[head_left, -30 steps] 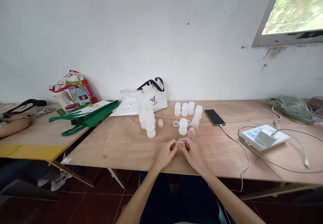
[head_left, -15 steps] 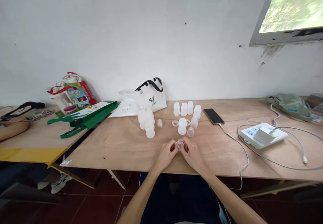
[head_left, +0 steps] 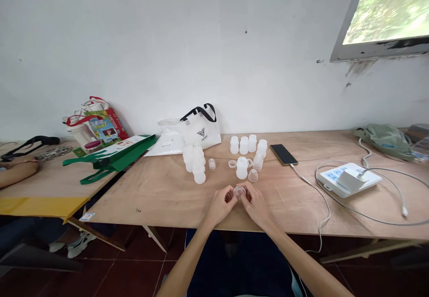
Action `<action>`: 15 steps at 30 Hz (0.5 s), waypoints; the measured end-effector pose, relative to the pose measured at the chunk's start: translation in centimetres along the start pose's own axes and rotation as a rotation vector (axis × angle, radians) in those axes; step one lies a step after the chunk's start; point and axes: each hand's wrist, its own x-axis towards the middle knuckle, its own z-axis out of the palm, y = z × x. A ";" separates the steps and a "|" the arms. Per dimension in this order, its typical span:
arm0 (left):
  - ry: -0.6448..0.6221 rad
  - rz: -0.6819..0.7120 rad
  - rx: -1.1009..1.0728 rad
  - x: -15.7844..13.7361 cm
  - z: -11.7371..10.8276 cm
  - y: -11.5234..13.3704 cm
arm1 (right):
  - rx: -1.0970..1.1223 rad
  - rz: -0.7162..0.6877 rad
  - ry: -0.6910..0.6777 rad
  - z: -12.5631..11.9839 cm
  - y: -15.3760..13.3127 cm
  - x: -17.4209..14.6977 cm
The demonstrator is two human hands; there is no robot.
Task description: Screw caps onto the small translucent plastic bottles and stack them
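Close to the table's front edge, my left hand (head_left: 221, 203) and my right hand (head_left: 254, 202) meet with fingertips closed around a small clear round bottle part (head_left: 239, 191). Its rim faces up; its underside is hidden by my fingers. Just beyond stands a white translucent small bottle (head_left: 241, 168), with a clear ring (head_left: 232, 164) at its left and a clear dome cap (head_left: 253, 175) at its right. A clear ringed piece with a pointed top (head_left: 212, 164) sits farther left, beside a cluster of white bottles (head_left: 199, 172).
Several white bottles (head_left: 244, 145) stand behind. A phone (head_left: 283, 154) on a cable and a white power strip (head_left: 348, 178) lie right. White bag (head_left: 201, 129) and green bag (head_left: 124, 154) are at the back left. Another person's forearm (head_left: 20, 172) rests on the far-left table.
The clear round part has tilted slightly in my fingertips, so more of its rim shows. Both hands stay in the same place.
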 end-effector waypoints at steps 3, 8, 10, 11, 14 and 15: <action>0.010 -0.005 0.030 0.0 0.1 0.0 | 0.012 0.004 -0.015 -0.1 0.0 0.1; 0.000 -0.037 0.009 0.2 0.0 -0.4 | 0.012 0.001 -0.069 -0.3 -0.1 -0.1; -0.010 -0.053 -0.019 0.3 -0.1 -0.6 | 0.002 -0.023 -0.092 -0.3 -0.1 -0.1; -0.019 -0.062 -0.036 0.3 -0.2 -0.6 | -0.005 -0.032 -0.105 -0.3 -0.1 -0.2; -0.047 -0.084 -0.089 0.3 -0.3 -0.8 | -0.019 -0.038 -0.131 -0.5 -0.3 -0.2; -0.051 -0.089 -0.104 0.3 -0.3 -0.9 | -0.017 -0.038 -0.140 -0.5 -0.4 -0.2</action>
